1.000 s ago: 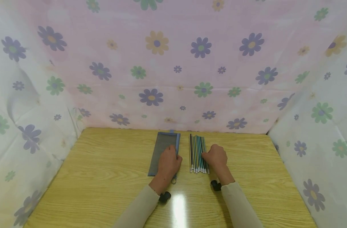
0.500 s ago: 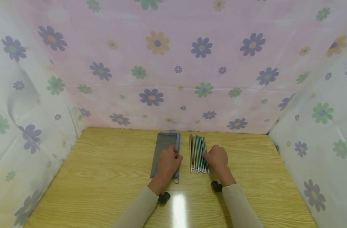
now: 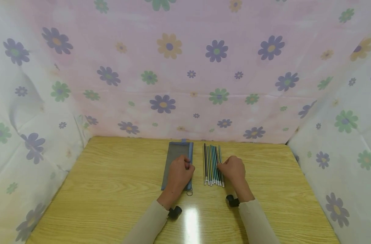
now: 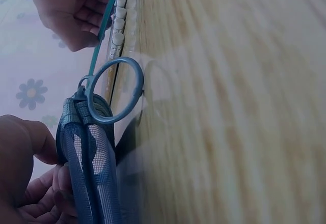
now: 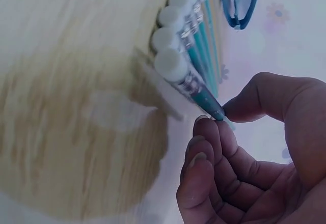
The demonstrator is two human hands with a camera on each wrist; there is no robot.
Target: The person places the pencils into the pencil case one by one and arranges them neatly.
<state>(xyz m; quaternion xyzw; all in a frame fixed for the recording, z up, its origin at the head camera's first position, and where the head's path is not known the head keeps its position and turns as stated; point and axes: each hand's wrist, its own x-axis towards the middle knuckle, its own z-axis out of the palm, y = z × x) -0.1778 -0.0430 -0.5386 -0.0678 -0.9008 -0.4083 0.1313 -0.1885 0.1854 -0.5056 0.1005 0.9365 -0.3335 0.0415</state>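
Observation:
A grey-blue mesh zip pouch [image 3: 175,151] lies on the table, its long zipped edge toward the pencils. My left hand [image 3: 178,173] pinches that edge between thumb and fingers. From the zip end hangs a blue ring [image 4: 139,84], seen large in the left wrist view. To the right of the pouch, several pencils [image 3: 210,166] lie side by side in a row, white erasers toward me. My right hand [image 3: 233,168] pinches the outermost teal pencil [image 5: 205,100] at the row's right end; in the right wrist view its shaft sits between thumb and index fingertip.
The wooden table [image 3: 118,169] extends on both sides of the pouch and pencils. A flower-patterned curtain [image 3: 185,67] stands behind it and on both sides. Black wrist camera mounts [image 3: 174,212] sit under each wrist.
The pouch's near end has shifted slightly right, its ring with it. The outermost pencil's far end has parted a little from the row as the right hand moved slightly right.

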